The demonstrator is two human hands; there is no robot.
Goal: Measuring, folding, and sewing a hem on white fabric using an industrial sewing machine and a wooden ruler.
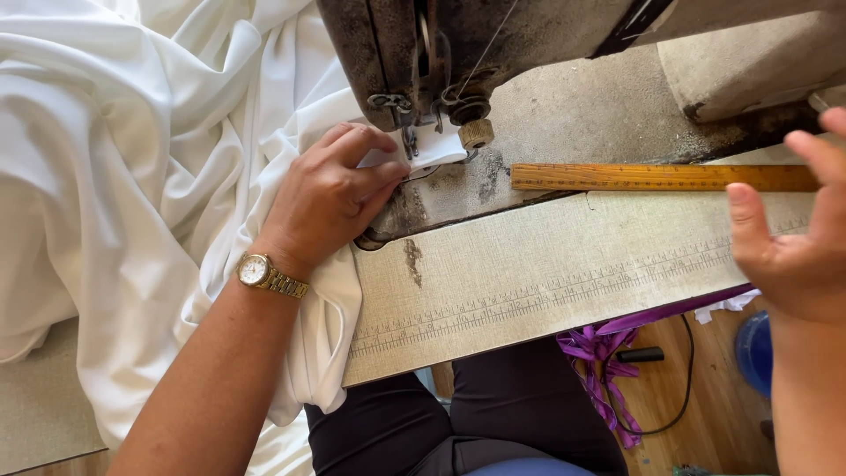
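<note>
Pressing down on white cloth [132, 203] with the left hand [330, 194], fingers bent and flat on the fold, tips right beside the presser foot [434, 148] of an old dark sewing machine [397, 53]. Not gripping, just holding the cloth still under the needle part. Wearing a gold wristwatch [256, 271] on that arm.

Hovering at the right edge with the right hand [797, 238], wide open, fingers spread, holding nothing, just near the end of a wooden ruler [661, 177].

Spilling in big soft folds over the left side of the table and hanging down past its front edge. Lying flat on the machine bed, that ruler, well apart from the cloth.

Showing a pale, worn sewing table [546, 264] with measuring marks printed along its front. Showing below it dark trousers [520, 397], a wooden floor [696, 397], a purple ribbon [604, 353] dangling, and a black cord [683, 388].
</note>
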